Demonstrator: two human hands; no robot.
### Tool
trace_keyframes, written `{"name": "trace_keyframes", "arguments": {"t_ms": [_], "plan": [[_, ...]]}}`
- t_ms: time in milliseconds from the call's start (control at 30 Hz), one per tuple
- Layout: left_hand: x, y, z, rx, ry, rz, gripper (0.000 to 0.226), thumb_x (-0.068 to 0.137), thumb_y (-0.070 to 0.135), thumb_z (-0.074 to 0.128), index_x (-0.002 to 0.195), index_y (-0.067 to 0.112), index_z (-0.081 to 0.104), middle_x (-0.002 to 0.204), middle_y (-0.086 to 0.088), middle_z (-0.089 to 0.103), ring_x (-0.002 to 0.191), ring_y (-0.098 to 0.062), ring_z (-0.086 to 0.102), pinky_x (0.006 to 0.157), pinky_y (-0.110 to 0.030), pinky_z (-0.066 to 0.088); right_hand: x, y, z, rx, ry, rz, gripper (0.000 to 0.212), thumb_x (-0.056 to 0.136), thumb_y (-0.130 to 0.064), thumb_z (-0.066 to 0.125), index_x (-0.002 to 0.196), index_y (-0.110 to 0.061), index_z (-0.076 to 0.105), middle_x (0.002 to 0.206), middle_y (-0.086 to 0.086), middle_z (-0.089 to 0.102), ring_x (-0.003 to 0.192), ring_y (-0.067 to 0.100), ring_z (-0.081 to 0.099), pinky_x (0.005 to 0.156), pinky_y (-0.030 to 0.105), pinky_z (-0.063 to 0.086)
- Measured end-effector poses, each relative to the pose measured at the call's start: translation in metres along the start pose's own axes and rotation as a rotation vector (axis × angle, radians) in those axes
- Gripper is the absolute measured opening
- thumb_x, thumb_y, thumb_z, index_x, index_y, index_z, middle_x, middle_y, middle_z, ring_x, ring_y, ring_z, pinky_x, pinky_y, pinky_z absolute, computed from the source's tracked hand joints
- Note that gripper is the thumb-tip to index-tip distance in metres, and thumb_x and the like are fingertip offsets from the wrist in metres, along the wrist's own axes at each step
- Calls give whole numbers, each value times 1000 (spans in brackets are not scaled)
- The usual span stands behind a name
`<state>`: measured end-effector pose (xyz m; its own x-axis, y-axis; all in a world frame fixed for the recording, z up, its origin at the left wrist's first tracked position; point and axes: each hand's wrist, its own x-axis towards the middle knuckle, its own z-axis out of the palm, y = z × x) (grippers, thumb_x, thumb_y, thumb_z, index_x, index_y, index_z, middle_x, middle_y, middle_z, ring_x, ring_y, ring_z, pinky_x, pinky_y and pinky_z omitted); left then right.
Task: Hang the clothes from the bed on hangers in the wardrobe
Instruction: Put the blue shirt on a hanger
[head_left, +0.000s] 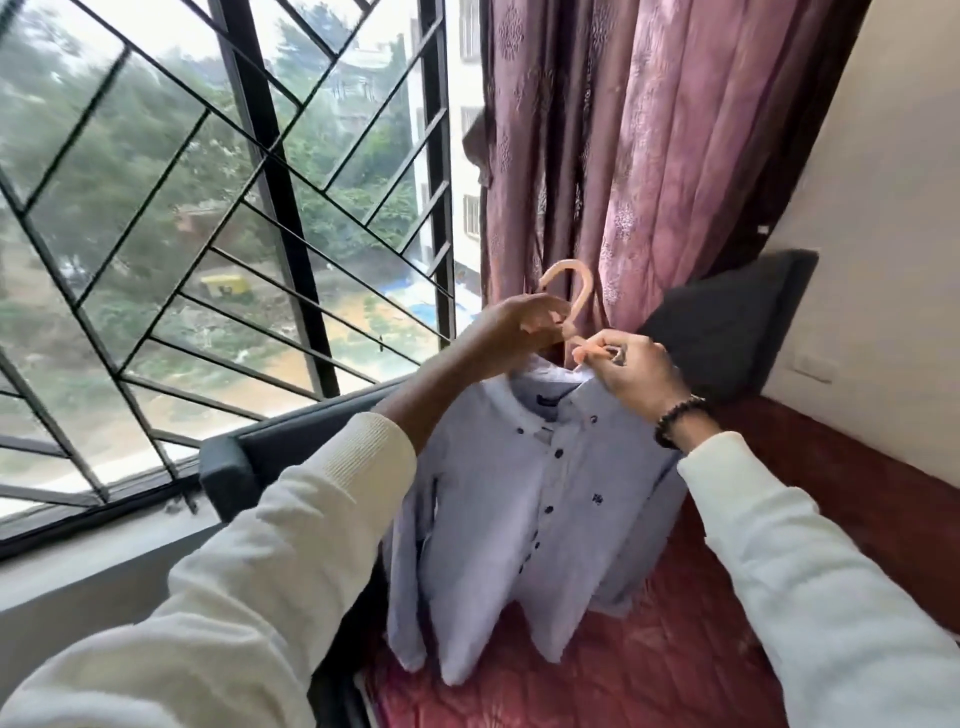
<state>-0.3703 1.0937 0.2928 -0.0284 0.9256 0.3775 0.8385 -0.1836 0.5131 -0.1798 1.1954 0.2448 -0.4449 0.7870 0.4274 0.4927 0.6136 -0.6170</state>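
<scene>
**Shirt seated on hanger, held over the bed before transfer to the wardrobe**

The left hand (524, 330) has its fingers curled round the neck of the pale peach plastic hanger (569, 299), just below the hook. The right hand (636, 371) pinches the hanger's right arm together with the collar edge, thumb and forefinger closed on it. From this double grip the light lavender button-front shirt with dark buttons (524, 519) hangs straight down, collar at the fingers, hem touching or just above the dark red quilted bedcover (727, 649); which of the two cannot be told. The shirt's long axis is therefore vertical, the hook rising above both hands.

The left hand holds the load-bearing point and is judged the better placed to carry; the right appears to be settling the shoulder onto the hanger.

Boundaries: the black window grille (249, 208) and sill lie to the left, the mauve patterned curtain (623, 156) directly behind the hook, a dark grey pillow (727, 322) and the cream wall (883, 260) to the right. The wardrobe is not in view, so open room lies back toward the person.
</scene>
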Motion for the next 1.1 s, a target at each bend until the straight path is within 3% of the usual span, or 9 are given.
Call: {"name": "trace_keyframes", "arguments": {"t_ms": [133,300,367,467,600,733,833,933,1100], "plan": [[-32,-61,-7,277,7,-141,76,74,53,81,136,19,53,125,-8,61,106,-22,59,87,-32,48,8,20,-22,165,57,-6,14,93,-33,69,79,-32,71,51,-13,56,47,5,44,47,19,32],[-54,-103,-15,143,58,-271,26,92,29,69,105,6,68,89,-8,65,84,-17,57,67,-26,32,16,38,-42,211,-11,-68,22,86,-49,72,84,-28,76,58,-11,50,54,3,36,51,20,30],[-55,-106,-19,184,-76,-293,31,98,34,61,103,4,68,95,-9,66,86,-13,50,70,-24,33,16,42,-48,164,-39,-76,28,86,-55,70,86,-28,77,68,-9,54,62,9,46,60,27,38],[-59,-103,-33,184,-280,-311,32,103,32,50,93,5,63,92,-2,58,84,-13,48,66,-17,37,8,43,-54,119,-93,-107,25,83,-54,66,83,-32,76,93,-8,60,80,0,59,74,15,45],[-57,-113,-48,39,-379,-340,36,105,26,46,114,-4,63,113,-4,64,101,-11,51,94,-30,44,-5,38,-52,115,-178,-101,25,86,-53,62,87,-32,76,101,-8,65,90,3,61,80,19,44],[-60,-102,-43,-168,-373,-384,69,85,44,70,144,13,51,141,3,54,128,-14,51,113,-33,36,-8,25,-45,138,-143,-97,18,97,-41,61,90,-32,74,72,-19,63,65,2,52,67,24,40],[-65,-84,-25,-91,-216,-285,71,73,67,68,127,21,60,121,6,63,105,-9,58,89,-27,44,-9,13,-37,140,-133,-107,16,98,-35,62,90,-30,74,65,-21,59,60,1,49,62,20,37],[-67,-59,-9,16,3,-186,38,94,47,61,90,9,59,74,-3,54,60,-9,46,58,-30,38,-9,-1,-32,139,-106,-111,14,96,-39,63,90,-33,74,68,-21,62,64,0,53,64,22,38],[-89,-48,-29,11,202,-191,32,99,39,56,75,19,47,56,7,39,49,-5,35,49,-21,30,-10,-28,-26,165,-42,-160,7,94,-42,66,98,-37,69,90,-13,73,87,5,65,81,29,50]]}}
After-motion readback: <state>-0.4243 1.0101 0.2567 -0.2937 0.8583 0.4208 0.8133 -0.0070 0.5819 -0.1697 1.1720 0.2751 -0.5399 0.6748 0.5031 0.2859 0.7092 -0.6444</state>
